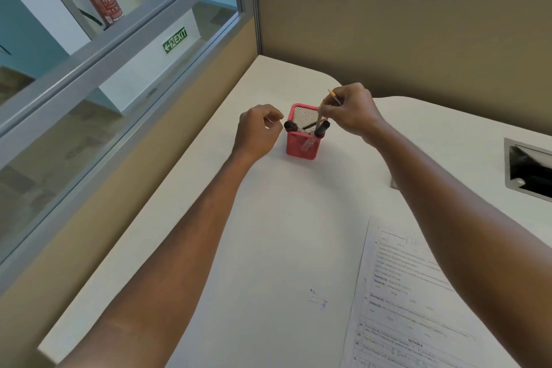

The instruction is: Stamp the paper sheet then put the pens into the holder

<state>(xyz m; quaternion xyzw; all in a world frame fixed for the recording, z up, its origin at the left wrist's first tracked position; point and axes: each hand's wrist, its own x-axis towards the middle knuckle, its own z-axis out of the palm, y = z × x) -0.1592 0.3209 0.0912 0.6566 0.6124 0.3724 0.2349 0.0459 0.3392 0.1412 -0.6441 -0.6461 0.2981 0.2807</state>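
A red mesh pen holder (pixel 301 146) stands upright on the white desk (pixel 268 233). Two black-capped markers (pixel 290 125) lean inside it with other pens. My right hand (pixel 352 110) is just above the holder's right rim and pinches a thin pen (pixel 321 113) whose lower end reaches into the holder; a yellow pencil tip (pixel 333 95) sticks up from the same fingers. My left hand (pixel 258 131) hovers beside the holder's left side, fingers curled, holding nothing. A printed paper sheet (pixel 400 308) lies at the near right, partly under my right forearm.
Beige cubicle partitions (pixel 418 39) close the desk at the back and left, with a glass panel above the left one. A cable cutout with a metal frame (pixel 528 167) sits in the desk at far right. A faint blue ink mark (pixel 321 300) lies near the sheet.
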